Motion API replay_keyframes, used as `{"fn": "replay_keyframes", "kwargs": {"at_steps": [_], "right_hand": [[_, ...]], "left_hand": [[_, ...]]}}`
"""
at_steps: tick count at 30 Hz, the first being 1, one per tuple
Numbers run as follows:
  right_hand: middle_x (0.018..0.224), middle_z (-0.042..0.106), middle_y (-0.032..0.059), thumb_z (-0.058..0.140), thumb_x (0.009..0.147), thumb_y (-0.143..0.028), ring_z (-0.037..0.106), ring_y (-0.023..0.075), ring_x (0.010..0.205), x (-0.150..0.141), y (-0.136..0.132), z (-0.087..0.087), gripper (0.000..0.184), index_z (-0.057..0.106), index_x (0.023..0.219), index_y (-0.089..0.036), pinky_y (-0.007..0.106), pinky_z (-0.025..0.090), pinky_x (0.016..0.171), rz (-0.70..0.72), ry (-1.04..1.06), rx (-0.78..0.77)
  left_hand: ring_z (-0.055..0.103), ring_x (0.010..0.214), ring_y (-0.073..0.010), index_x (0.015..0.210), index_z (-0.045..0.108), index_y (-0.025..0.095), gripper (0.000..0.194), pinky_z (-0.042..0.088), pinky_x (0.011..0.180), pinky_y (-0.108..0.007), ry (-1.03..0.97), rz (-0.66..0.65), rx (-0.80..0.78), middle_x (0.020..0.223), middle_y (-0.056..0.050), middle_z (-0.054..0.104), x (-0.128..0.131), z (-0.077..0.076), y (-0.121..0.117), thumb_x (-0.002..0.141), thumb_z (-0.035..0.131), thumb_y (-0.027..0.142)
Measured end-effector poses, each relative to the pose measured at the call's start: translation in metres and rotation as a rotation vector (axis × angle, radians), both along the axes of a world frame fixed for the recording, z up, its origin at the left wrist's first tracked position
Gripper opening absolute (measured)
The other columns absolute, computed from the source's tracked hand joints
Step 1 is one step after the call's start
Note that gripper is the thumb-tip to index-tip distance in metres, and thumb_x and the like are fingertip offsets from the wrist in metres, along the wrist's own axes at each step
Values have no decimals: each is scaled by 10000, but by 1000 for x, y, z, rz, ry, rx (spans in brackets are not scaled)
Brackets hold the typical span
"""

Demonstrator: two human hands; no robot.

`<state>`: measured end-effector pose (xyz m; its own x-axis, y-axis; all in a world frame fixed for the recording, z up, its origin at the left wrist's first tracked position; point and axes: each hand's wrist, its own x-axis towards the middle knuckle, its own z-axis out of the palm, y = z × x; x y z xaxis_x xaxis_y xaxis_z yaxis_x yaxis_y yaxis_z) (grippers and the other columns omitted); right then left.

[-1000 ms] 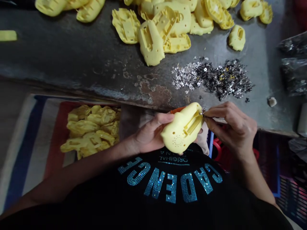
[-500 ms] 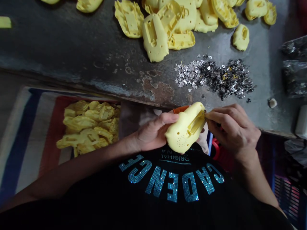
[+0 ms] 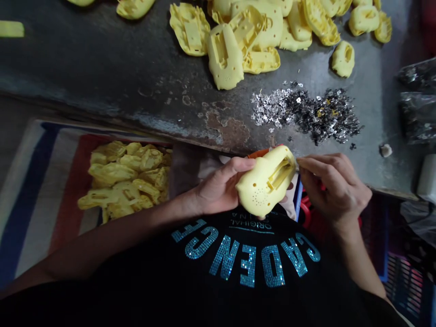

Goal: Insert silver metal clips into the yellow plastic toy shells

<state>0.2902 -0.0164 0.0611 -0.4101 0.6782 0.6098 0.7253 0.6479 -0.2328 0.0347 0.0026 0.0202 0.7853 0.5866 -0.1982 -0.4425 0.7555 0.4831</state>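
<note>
My left hand [image 3: 218, 188] is closed round a pale yellow plastic shell [image 3: 255, 184], its thumb on the upper left side. The shell is tilted, its outer face up, showing a long rectangular recess and a cluster of tiny holes. At the recess end, the thumb and forefinger of my right hand [image 3: 335, 184] are pinched together right by the shell's edge. Whatever may be between those fingertips is too small to make out. Above the right hand, small shiny metal contact plates [image 3: 306, 113] lie in a loose pile on the table.
More yellow shells [image 3: 226, 56] are heaped at the back of the dark metal table [image 3: 136, 77]. Below its front edge at left, other shells [image 3: 119, 175] fill a striped sack [image 3: 66, 181]. Clear bags [image 3: 418, 118] of metal pieces lie at right, near a whitish lump [image 3: 386, 150].
A small metal piece showed at my right fingertips earlier; the fingers pressed to the recess end and have now drawn slightly right. The left hand keeps its hold on the shell.
</note>
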Motion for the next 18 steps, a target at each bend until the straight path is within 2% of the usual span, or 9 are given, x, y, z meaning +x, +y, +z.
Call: {"fn": "replay_keyframes", "kwargs": {"at_steps": [2, 4, 7, 9, 12, 14, 16, 18], "right_hand": [[1135, 892, 46, 816, 1041, -62, 812, 210, 902, 1, 1, 1, 366, 811, 1321, -298, 364, 674, 816, -19, 41, -43], [1167, 881, 55, 832, 1066, -157, 821, 212, 930, 3, 6, 3, 287, 818, 1319, -293, 351, 677, 788, -22, 133, -213], [1137, 866, 54, 850, 1087, -305, 812, 198, 891, 7, 14, 8, 233, 808, 1313, -268, 324, 671, 731, 58, 239, -524], [1090, 859, 35, 862, 1074, -304, 801, 181, 860, 8, 16, 9, 211, 800, 1272, -265, 314, 675, 744, 96, 272, -612], [1082, 855, 17, 870, 1041, -238, 804, 175, 866, 5, 12, 5, 209, 788, 1230, -272, 319, 691, 789, 87, 326, -590], [1068, 855, 11, 869, 1022, -199, 801, 178, 853, 2, 7, 0, 226, 790, 1218, -279, 331, 699, 796, 77, 355, -527], [1055, 853, 11, 875, 1005, -178, 798, 188, 845, 2, 0, -6, 250, 801, 1218, -286, 344, 703, 794, 66, 365, -469], [1080, 858, 21, 883, 1001, -184, 806, 203, 874, 4, -4, -12, 279, 812, 1247, -294, 358, 704, 802, 55, 379, -440]], "left_hand": [[860, 1163, -350, 1802, 457, 151, 1038, 705, 1025, -489, -8, 31, 9, 1329, -171, 887, 2, -1, -1, 961, 819, 639], [848, 1185, -332, 1716, 613, 188, 943, 678, 1082, -460, 15, 95, 29, 1367, -156, 878, 4, -1, -4, 917, 881, 611], [843, 1094, -273, 1674, 702, 311, 830, 671, 973, -377, 104, 135, 80, 1334, -92, 879, 2, 0, -10, 906, 949, 503], [821, 1047, -240, 1679, 717, 347, 806, 646, 896, -318, 161, 116, 136, 1288, -78, 874, -2, 3, -14, 921, 976, 445], [755, 945, -186, 1675, 742, 327, 784, 578, 773, -239, 203, 93, 256, 1271, -81, 851, -11, 5, -19, 935, 986, 419], [638, 725, -118, 1706, 718, 330, 791, 461, 611, -204, 219, 52, 314, 1125, -47, 836, -16, 5, -23, 961, 963, 438], [506, 582, -88, 1731, 692, 321, 788, 359, 527, -208, 232, 14, 331, 922, -5, 778, -18, 3, -26, 993, 926, 470], [516, 567, -103, 1711, 709, 296, 768, 375, 529, -216, 245, 8, 327, 836, 6, 745, -17, 2, -27, 997, 918, 486]]}}
